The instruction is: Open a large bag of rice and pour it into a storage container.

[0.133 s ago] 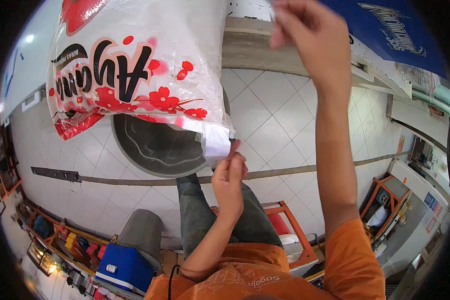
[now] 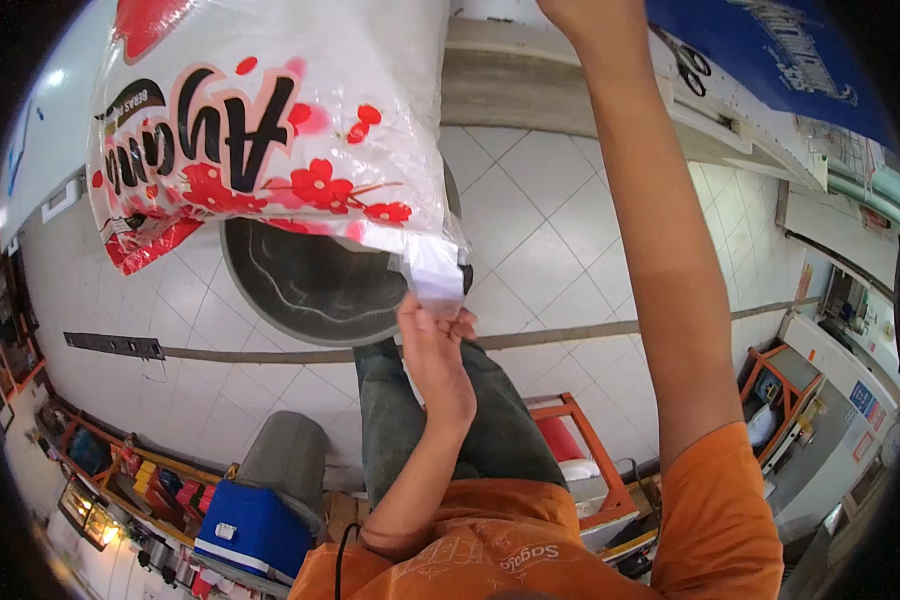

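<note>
The right hand has moved farther away, its grip untellable beyond the far edge, leaving only the left hand, seemingly pinching the white flap at the near right corner of the bag. The bag overlaps a grey tub with whitish streaks inside.

Sack: you see white, with red blossoms, soft pink spots, and black lettering outlined in pale pink; its lower left corner is red.
Sack flap: plain white.
Tub: dark grey, with a whitish wavy line inside.
Your shirt: orange, with a pale print on it.
Your trousers: dark greyish green.
Floor tiles: whitish, divided by thin darker lines into a diamond pattern.
Cooler box: blue, with a white band.
Bin: plain grey.
Scissors: black on the handles.
</note>
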`<state>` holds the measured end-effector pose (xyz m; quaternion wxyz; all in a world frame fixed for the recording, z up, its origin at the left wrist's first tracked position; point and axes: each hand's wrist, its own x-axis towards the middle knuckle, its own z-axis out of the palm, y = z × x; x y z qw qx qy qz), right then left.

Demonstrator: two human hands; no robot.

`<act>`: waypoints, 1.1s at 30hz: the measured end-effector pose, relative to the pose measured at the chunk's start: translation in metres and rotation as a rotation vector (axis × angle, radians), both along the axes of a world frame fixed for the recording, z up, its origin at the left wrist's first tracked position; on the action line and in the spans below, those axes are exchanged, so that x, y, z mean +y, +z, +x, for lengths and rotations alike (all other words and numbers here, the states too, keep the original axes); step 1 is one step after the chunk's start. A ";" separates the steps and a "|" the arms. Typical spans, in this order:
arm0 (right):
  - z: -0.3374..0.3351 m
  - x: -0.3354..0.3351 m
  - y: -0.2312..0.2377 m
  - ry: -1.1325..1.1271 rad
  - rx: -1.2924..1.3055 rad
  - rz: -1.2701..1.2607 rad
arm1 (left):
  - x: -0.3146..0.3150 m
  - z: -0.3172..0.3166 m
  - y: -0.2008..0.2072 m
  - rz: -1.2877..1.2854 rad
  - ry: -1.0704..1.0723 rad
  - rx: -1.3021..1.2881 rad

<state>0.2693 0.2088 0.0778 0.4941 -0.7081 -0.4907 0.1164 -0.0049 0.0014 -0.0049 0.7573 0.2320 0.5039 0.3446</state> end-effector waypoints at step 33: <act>-0.178 -0.180 -0.052 -0.323 0.380 -0.051 | 0.067 0.012 0.025 0.324 -0.143 0.261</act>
